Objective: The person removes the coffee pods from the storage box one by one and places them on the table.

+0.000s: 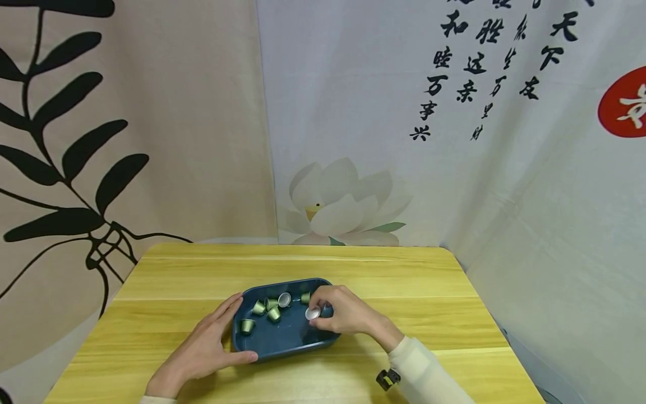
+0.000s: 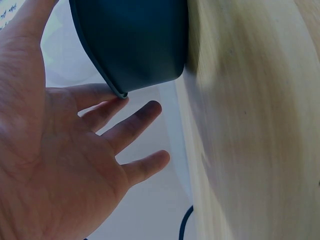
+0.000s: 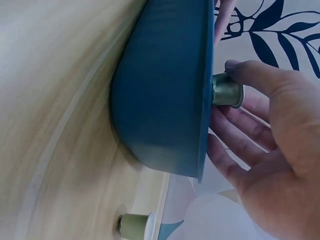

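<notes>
A dark blue tray sits on the table, with several green coffee capsules inside; one shows its silver lid. My left hand spans the tray's left end, thumb at the front rim and fingertips at the far corner. In the left wrist view its fingers are spread and fairly straight, one touching the rim. My right hand pinches a green coffee capsule between thumb and fingers over the tray's right end, silver lid up.
Another green capsule stands on the wooden table beyond the tray, hidden by the right hand in the head view. Printed cloths hang behind and beside the table.
</notes>
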The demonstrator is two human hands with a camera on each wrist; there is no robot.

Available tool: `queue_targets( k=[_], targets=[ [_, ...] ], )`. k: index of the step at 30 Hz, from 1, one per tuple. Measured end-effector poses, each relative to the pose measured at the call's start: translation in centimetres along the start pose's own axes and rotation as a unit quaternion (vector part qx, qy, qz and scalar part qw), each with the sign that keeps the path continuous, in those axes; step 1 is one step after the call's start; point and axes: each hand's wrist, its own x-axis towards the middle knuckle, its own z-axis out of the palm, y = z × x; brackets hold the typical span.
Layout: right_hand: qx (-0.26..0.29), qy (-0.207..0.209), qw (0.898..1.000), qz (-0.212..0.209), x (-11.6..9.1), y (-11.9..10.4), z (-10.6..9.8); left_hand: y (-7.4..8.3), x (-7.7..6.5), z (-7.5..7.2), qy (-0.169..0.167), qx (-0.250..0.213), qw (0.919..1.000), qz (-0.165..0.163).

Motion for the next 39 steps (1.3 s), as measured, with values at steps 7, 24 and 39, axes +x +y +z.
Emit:
queue_targets(
  k=[7,24,39],
  targets=[
    [0.012,0.016,1.000,0.018,-0.8,0.2,-0.9,0.0,0.0,0.0,-0.002,0.000,1.0000,0.000],
    [0.010,0.065,0.997,0.046,-2.6,0.8,-2.5,0.1,-0.1,-0.1,-0.008,0.000,1.0000,-0.005],
    [0.004,0.108,0.992,0.069,-4.7,2.2,-3.6,0.0,0.0,-0.1,-0.014,-0.005,0.9999,-0.006]
  ],
)
